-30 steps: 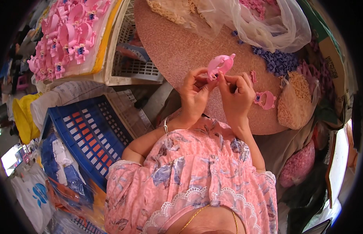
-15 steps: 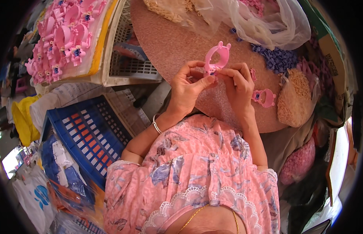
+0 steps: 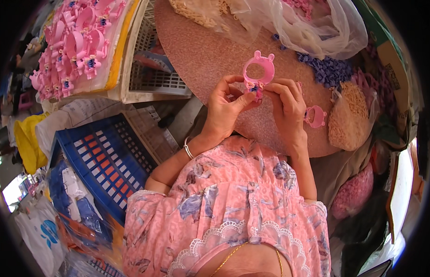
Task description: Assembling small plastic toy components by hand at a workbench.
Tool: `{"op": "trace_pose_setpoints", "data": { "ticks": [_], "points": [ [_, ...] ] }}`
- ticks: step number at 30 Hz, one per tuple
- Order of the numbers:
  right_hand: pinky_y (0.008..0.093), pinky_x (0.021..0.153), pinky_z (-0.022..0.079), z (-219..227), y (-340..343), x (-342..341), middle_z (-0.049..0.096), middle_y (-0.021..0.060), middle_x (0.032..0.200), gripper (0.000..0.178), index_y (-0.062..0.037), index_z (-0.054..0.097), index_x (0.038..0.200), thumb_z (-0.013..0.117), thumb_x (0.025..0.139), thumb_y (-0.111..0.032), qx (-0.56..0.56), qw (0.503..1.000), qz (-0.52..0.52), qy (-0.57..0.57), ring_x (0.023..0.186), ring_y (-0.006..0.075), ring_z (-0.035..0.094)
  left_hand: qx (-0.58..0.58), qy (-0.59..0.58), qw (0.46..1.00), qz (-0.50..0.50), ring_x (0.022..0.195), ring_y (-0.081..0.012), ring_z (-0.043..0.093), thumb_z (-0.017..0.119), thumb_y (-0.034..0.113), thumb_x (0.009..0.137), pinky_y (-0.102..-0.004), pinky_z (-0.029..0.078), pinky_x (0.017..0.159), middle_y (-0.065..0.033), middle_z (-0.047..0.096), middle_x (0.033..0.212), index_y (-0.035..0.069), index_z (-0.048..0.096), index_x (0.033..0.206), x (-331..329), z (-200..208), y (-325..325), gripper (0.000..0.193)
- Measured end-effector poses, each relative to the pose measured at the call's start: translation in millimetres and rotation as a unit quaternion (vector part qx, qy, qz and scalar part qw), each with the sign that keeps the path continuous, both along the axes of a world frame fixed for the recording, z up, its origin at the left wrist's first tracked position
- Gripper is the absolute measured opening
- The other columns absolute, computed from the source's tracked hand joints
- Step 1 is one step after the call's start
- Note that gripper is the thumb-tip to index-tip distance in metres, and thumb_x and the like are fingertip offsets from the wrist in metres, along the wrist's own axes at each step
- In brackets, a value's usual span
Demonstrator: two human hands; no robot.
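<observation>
Above the table's near side, my left hand [image 3: 228, 105] pinches a pink plastic toy figure [image 3: 269, 74] by its lower body. The figure has a large open ring for a head, two small ears, and a small blue piece at its middle. My right hand [image 3: 289, 104] has its curled fingers closed at the figure's right edge; the fingertips are partly hidden. A second pink ring figure [image 3: 316, 117] lies on the table, just right of my right hand and partly covered by it.
The round speckled table [image 3: 210, 51] carries a pile of blue pieces [image 3: 328, 69], a bag of beige pieces [image 3: 349, 117] and a clear plastic bag [image 3: 335, 27]. Many pink figures [image 3: 76, 44] cover a tray at upper left. A blue slotted basket [image 3: 104, 157] stands left of me.
The toy figure has turned so its ring faces me more squarely. Both hands have shifted slightly right and nearer to me.
</observation>
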State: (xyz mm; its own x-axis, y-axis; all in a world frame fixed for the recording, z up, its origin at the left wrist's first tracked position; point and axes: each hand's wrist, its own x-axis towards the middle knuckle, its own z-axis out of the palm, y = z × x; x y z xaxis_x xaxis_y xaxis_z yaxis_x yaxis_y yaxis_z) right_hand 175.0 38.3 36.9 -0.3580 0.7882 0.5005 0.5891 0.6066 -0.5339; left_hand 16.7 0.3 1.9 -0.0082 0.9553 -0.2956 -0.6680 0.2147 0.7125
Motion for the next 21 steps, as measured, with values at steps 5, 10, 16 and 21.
{"op": "trace_pose_setpoints", "data": {
  "ticks": [5, 10, 16, 21],
  "points": [
    [0.0332, 0.064, 0.046, 3, -1, -5, 0.063, 0.0083, 0.085, 0.013, -0.0032, 0.063, 0.089, 0.067, 0.079, 0.004, 0.052, 0.998, 0.004, -0.036, 0.072, 0.0266, 0.06, 0.019, 0.034, 0.999, 0.023, 0.077, -0.0126, 0.064, 0.07, -0.001, 0.083, -0.0308, 0.06, 0.076, -0.0045, 0.06, 0.082, 0.001, 0.055, 0.114, 7, 1, -4, 0.034],
    [0.0339, 0.065, 0.046, -4, -25, -24, 0.063, 0.0103, 0.081, 0.013, -0.0011, 0.061, 0.089, 0.067, 0.078, 0.003, -0.141, 0.974, -0.156, 0.087, 0.07, 0.0274, 0.059, 0.062, 0.082, 0.993, 0.058, 0.075, -0.0104, 0.064, 0.07, -0.001, 0.084, -0.0289, 0.06, 0.075, -0.0038, 0.061, 0.078, 0.001, 0.055, 0.113, 17, -7, -9, 0.033],
    [0.0333, 0.064, 0.047, 6, -5, -14, 0.063, 0.0114, 0.08, 0.012, -0.0011, 0.062, 0.089, 0.068, 0.079, 0.004, 0.064, 0.996, 0.005, -0.054, 0.07, 0.0274, 0.059, 0.049, 0.053, 0.994, 0.076, 0.077, -0.0106, 0.064, 0.068, -0.002, 0.085, -0.0264, 0.058, 0.074, -0.0045, 0.063, 0.081, 0.002, 0.055, 0.111, 13, -1, -8, 0.029],
    [0.033, 0.061, 0.047, -2, -11, -15, 0.064, 0.0109, 0.079, 0.013, -0.0019, 0.063, 0.089, 0.069, 0.079, 0.004, 0.035, 0.998, -0.044, -0.022, 0.067, 0.0261, 0.06, 0.067, 0.079, 0.992, 0.076, 0.076, -0.0102, 0.063, 0.067, -0.003, 0.085, -0.0264, 0.058, 0.074, -0.0045, 0.061, 0.082, 0.002, 0.054, 0.11, 18, -3, -9, 0.028]
  ]
}}
